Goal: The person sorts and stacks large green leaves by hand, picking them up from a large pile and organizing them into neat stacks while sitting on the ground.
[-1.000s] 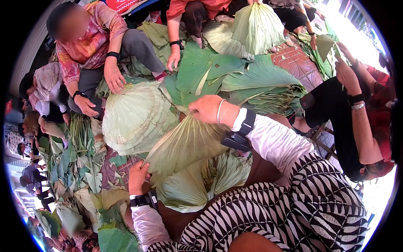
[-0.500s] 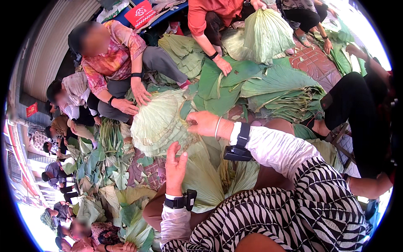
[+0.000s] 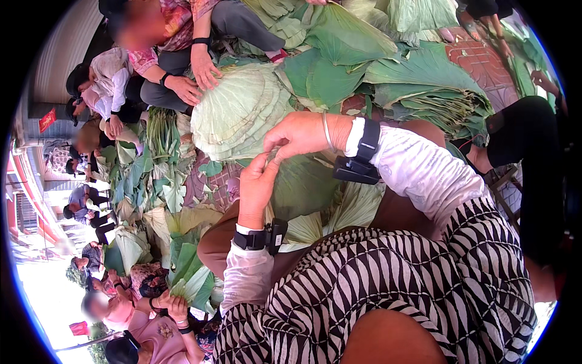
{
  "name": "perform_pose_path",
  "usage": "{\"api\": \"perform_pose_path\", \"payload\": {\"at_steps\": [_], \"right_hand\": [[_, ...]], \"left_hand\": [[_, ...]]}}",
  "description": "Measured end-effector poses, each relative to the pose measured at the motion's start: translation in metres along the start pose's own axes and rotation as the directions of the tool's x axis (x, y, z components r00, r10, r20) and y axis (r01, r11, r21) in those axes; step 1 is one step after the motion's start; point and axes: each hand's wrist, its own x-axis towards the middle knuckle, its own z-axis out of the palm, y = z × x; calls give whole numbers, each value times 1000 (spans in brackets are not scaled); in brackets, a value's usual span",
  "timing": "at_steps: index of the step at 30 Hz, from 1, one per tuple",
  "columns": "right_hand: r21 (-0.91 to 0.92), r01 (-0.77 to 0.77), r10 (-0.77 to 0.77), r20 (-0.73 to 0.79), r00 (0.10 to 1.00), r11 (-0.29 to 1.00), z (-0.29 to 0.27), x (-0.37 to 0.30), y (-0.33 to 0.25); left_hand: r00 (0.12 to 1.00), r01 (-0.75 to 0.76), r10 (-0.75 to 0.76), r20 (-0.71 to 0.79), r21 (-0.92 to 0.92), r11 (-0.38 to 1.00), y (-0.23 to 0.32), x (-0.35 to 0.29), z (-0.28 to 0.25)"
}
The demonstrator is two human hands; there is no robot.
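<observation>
Pinching a green leaf (image 3: 308, 188), left grip (image 3: 256, 187) and right grip (image 3: 301, 133) closed, touching.

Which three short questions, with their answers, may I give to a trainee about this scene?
1. True or false: the wearer's left hand and right hand are far apart.
2. Whose hands are at the upper-left edge of the pale leaf pile? (a) the wearer's (b) a co-worker's
3. What large thing shows just below the right hand?

Key: 1 false; 2 b; 3 a dull green leaf.
</observation>
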Motion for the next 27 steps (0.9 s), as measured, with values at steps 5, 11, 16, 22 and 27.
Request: {"api": "perform_pose_path", "payload": {"at_steps": [5,11,16,22,27], "right_hand": [[-208,-159,167,20,986,965,-4,2,0],[-293,-252,228,-112,967,922,-18,-3,22],[-293,-357,300,-220,928,887,-29,-10,35],[-429,-464,329,-354,876,775,-27,3,45],[-315,-202,162,-147,976,927,15,16,27]], "left_hand": [[995,72,-83,57,180,981,-20,-1,-12],[988,134,-153,37,312,941,-79,-14,-34],[852,521,-522,-45,173,836,-100,-27,-60],[816,577,-550,-175,266,772,-117,-23,-89],[984,-26,84,-156,346,938,-59,-16,-44]]}}
